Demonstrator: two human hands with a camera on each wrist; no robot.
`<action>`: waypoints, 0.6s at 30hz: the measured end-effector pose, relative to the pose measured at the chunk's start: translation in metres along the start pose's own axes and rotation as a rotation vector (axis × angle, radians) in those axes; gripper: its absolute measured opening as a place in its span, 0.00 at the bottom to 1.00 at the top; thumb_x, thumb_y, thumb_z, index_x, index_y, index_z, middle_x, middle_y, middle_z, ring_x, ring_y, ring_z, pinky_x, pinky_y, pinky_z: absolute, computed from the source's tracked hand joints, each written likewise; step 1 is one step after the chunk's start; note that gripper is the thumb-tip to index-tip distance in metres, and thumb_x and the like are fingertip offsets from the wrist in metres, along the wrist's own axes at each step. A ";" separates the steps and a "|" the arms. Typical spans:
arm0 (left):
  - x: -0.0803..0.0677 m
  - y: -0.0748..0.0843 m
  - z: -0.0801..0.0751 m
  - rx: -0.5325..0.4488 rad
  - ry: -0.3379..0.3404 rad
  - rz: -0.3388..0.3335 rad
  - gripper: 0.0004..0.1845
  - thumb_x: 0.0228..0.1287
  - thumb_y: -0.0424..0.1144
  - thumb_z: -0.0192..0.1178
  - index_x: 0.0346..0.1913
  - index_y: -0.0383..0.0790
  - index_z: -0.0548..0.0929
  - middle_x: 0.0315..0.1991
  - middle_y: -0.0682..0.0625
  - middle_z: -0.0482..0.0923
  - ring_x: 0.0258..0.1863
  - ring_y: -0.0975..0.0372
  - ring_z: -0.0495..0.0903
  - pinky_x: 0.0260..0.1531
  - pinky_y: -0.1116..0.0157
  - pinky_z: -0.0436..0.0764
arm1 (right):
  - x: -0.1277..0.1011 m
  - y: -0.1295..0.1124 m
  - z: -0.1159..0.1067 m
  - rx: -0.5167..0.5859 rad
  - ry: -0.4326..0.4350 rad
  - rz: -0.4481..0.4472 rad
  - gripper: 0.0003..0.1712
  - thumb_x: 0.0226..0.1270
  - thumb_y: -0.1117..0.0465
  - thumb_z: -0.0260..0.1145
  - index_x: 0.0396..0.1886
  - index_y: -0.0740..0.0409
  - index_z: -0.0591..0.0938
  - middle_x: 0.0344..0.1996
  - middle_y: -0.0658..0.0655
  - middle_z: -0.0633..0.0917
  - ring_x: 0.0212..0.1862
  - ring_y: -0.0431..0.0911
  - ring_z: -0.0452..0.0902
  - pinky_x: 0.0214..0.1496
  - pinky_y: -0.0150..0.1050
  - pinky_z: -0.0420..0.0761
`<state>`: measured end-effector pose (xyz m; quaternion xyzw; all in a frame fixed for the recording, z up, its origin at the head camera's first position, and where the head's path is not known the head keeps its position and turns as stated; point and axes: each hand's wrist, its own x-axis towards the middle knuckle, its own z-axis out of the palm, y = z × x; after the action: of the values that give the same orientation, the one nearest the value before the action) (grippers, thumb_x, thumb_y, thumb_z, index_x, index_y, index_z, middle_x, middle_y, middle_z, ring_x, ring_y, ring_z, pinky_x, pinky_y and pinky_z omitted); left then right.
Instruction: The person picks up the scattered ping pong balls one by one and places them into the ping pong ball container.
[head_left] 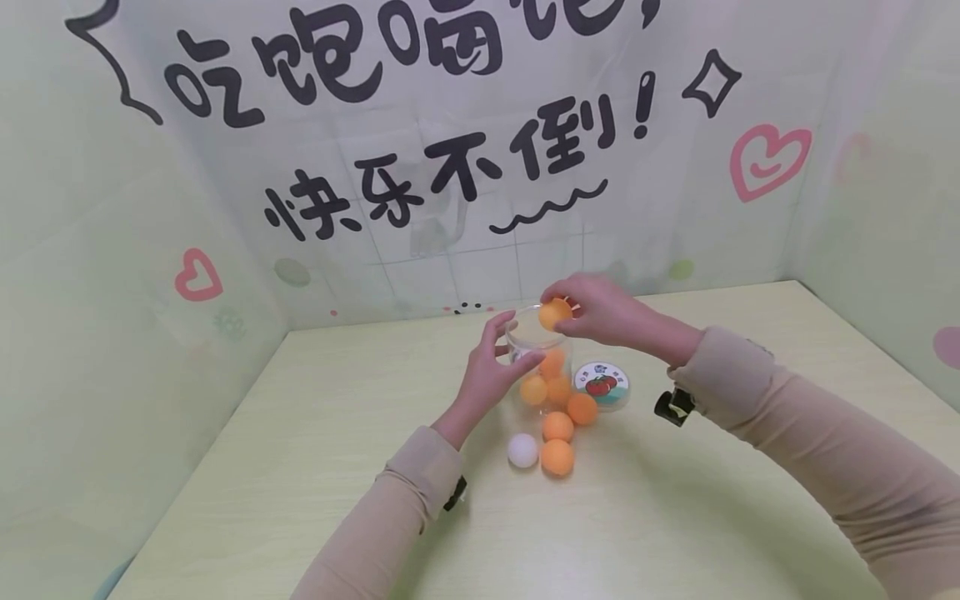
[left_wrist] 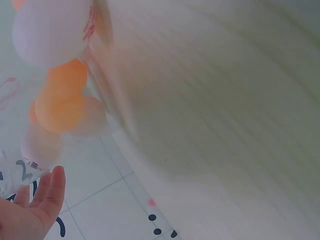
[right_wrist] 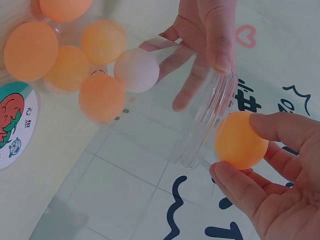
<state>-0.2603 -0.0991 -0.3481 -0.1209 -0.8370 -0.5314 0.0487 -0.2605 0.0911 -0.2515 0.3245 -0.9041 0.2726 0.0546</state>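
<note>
A clear plastic jar [head_left: 537,354] stands upright on the pale wooden table [head_left: 315,433]. My left hand [head_left: 498,350] grips it near the rim. Several orange balls [head_left: 553,375] lie inside. My right hand [head_left: 577,307] pinches an orange ball [head_left: 555,313] right at the jar's mouth. In the right wrist view that ball [right_wrist: 240,140] sits between thumb and fingers [right_wrist: 277,125] beside the jar rim [right_wrist: 212,112], with the left hand [right_wrist: 205,40] around the jar. The left wrist view is blurred; only fingertips [left_wrist: 47,195] and balls show.
Three orange balls [head_left: 557,427] and one white ball [head_left: 522,450] lie on the table in front of the jar. The jar's lid [head_left: 602,385], with a tomato sticker, lies flat to its right. Printed walls close in the table at the back and both sides.
</note>
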 end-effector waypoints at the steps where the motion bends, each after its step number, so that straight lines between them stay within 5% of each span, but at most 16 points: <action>1: 0.000 0.000 0.000 -0.001 0.000 0.001 0.41 0.49 0.57 0.65 0.66 0.58 0.58 0.65 0.50 0.63 0.56 0.49 0.70 0.46 0.55 0.77 | 0.000 0.000 0.000 0.001 -0.001 0.002 0.18 0.55 0.69 0.65 0.48 0.66 0.78 0.42 0.62 0.80 0.44 0.52 0.74 0.45 0.43 0.80; 18: 0.000 -0.001 0.000 -0.021 0.005 0.026 0.40 0.50 0.53 0.66 0.66 0.55 0.59 0.65 0.49 0.64 0.55 0.48 0.71 0.45 0.54 0.77 | -0.001 0.002 0.000 0.024 -0.038 0.023 0.21 0.56 0.71 0.62 0.52 0.69 0.75 0.49 0.65 0.78 0.47 0.56 0.75 0.49 0.46 0.78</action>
<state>-0.2609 -0.0997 -0.3485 -0.1309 -0.8296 -0.5399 0.0563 -0.2612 0.0931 -0.2525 0.3201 -0.9052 0.2778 0.0302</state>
